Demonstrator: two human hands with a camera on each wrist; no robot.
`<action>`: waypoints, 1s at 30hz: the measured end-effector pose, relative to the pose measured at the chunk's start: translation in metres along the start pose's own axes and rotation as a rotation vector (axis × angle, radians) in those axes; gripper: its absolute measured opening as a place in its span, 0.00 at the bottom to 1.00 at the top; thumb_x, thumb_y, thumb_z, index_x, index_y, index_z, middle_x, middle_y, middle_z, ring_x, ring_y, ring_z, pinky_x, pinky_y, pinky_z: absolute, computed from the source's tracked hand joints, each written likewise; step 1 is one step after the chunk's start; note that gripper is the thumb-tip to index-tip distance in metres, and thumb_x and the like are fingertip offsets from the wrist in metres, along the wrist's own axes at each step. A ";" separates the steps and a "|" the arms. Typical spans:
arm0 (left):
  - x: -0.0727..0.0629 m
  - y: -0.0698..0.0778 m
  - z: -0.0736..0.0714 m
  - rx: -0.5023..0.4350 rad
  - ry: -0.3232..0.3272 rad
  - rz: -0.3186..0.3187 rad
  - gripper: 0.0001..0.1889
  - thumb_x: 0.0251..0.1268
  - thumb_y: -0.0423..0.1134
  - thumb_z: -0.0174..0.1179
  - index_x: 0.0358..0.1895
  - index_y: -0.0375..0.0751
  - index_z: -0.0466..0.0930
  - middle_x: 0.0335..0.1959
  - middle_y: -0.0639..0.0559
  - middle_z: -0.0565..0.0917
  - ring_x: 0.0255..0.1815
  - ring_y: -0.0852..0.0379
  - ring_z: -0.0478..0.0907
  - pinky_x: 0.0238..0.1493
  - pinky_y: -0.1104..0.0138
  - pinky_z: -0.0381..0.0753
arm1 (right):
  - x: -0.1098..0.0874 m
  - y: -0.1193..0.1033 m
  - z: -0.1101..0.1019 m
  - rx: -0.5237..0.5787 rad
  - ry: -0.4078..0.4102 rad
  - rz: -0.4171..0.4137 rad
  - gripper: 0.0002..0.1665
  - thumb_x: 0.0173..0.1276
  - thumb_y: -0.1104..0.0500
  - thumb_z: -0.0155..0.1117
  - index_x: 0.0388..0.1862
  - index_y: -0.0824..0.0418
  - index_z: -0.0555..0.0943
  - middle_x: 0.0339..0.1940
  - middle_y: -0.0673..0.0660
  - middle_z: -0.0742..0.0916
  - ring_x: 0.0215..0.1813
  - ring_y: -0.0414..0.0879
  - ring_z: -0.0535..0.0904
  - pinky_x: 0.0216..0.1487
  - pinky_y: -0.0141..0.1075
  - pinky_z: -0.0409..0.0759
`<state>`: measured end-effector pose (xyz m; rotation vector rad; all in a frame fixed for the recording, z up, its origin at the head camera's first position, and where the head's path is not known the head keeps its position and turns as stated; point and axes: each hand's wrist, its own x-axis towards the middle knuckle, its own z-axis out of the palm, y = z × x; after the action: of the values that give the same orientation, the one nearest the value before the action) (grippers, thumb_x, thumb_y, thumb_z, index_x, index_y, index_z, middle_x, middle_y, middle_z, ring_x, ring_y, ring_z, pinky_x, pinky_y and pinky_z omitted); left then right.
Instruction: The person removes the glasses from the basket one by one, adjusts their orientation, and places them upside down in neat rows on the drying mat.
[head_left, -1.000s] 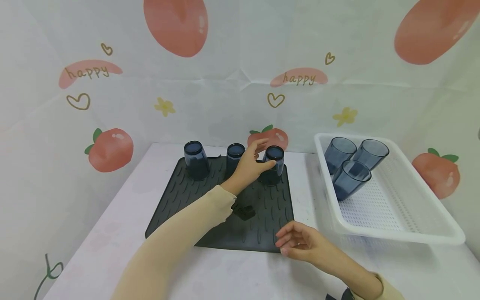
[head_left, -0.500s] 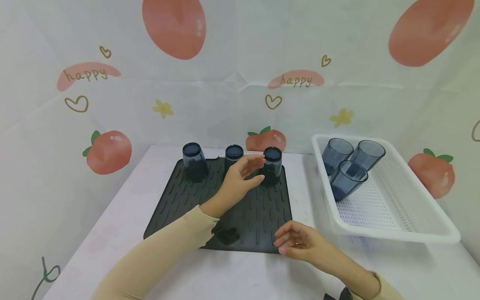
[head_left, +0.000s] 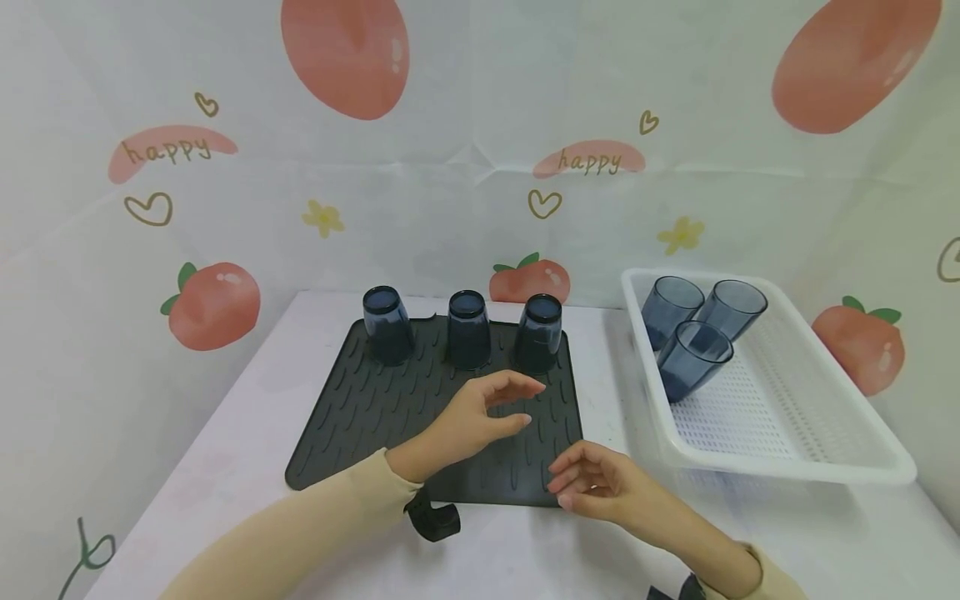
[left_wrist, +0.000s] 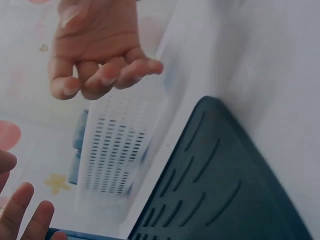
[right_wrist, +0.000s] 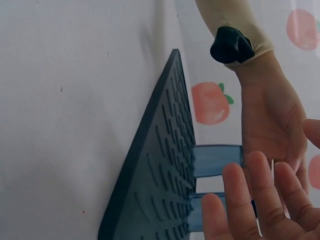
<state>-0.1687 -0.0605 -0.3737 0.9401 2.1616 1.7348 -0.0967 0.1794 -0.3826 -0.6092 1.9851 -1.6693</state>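
My left hand (head_left: 471,421) hovers over the black drying mat (head_left: 352,417), fingers loosely bent and holding nothing. Near the mat's front right corner is my right hand (head_left: 600,483), relaxed, with nothing in it. Along the mat's back edge, three blue glasses stand upside down: a left glass (head_left: 388,327), a middle glass (head_left: 468,331) and a right glass (head_left: 539,335). In the right wrist view, the right hand's fingers (right_wrist: 262,200) are spread loosely, and the left hand (right_wrist: 272,110) appears beyond them. The left wrist view has the right hand (left_wrist: 97,50) at the top.
A white perforated basket (head_left: 787,468) stands right of the mat. Inside it, three blue glasses lean at its left end: a back left glass (head_left: 670,308), a back right glass (head_left: 733,307) and a front glass (head_left: 693,362). A printed backdrop (head_left: 420,208) rises behind the white table (head_left: 495,558).
My left hand has left the right glass and drawn back toward the front of the mat, uncovering the middle glass. The right hand has stayed nearly still.
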 end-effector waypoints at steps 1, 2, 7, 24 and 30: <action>-0.002 -0.001 0.001 -0.002 -0.006 -0.006 0.19 0.66 0.32 0.60 0.60 0.41 0.75 0.61 0.47 0.78 0.65 0.53 0.72 0.67 0.52 0.70 | 0.000 0.000 0.000 0.000 0.001 0.002 0.22 0.69 0.62 0.62 0.55 0.75 0.69 0.48 0.71 0.81 0.46 0.44 0.82 0.46 0.33 0.81; -0.003 -0.002 0.002 0.000 -0.013 -0.010 0.19 0.66 0.32 0.60 0.60 0.42 0.75 0.61 0.48 0.78 0.65 0.53 0.73 0.67 0.52 0.70 | 0.000 0.000 0.000 0.000 0.001 0.003 0.22 0.69 0.62 0.62 0.55 0.75 0.69 0.48 0.71 0.81 0.46 0.44 0.82 0.45 0.33 0.81; -0.010 -0.008 0.007 -0.011 -0.045 -0.057 0.19 0.65 0.32 0.61 0.59 0.46 0.76 0.60 0.53 0.79 0.64 0.56 0.74 0.66 0.53 0.71 | 0.000 -0.001 0.000 0.001 0.005 0.016 0.23 0.68 0.61 0.63 0.55 0.76 0.69 0.48 0.72 0.81 0.45 0.44 0.82 0.45 0.33 0.82; -0.019 -0.015 0.018 0.018 -0.157 -0.174 0.16 0.65 0.29 0.60 0.55 0.40 0.78 0.54 0.44 0.81 0.54 0.58 0.78 0.57 0.70 0.76 | 0.000 -0.004 0.001 -0.005 0.014 0.030 0.24 0.68 0.61 0.63 0.55 0.75 0.69 0.49 0.71 0.81 0.46 0.44 0.81 0.46 0.33 0.81; -0.019 -0.017 0.019 0.018 -0.235 -0.250 0.15 0.64 0.31 0.61 0.53 0.42 0.78 0.52 0.48 0.82 0.51 0.62 0.80 0.51 0.73 0.78 | -0.001 -0.006 0.001 -0.015 0.016 0.022 0.24 0.68 0.61 0.63 0.55 0.76 0.69 0.49 0.73 0.81 0.46 0.44 0.82 0.45 0.33 0.82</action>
<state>-0.1496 -0.0589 -0.3987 0.7929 2.0461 1.4165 -0.0952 0.1778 -0.3772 -0.5793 2.0096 -1.6528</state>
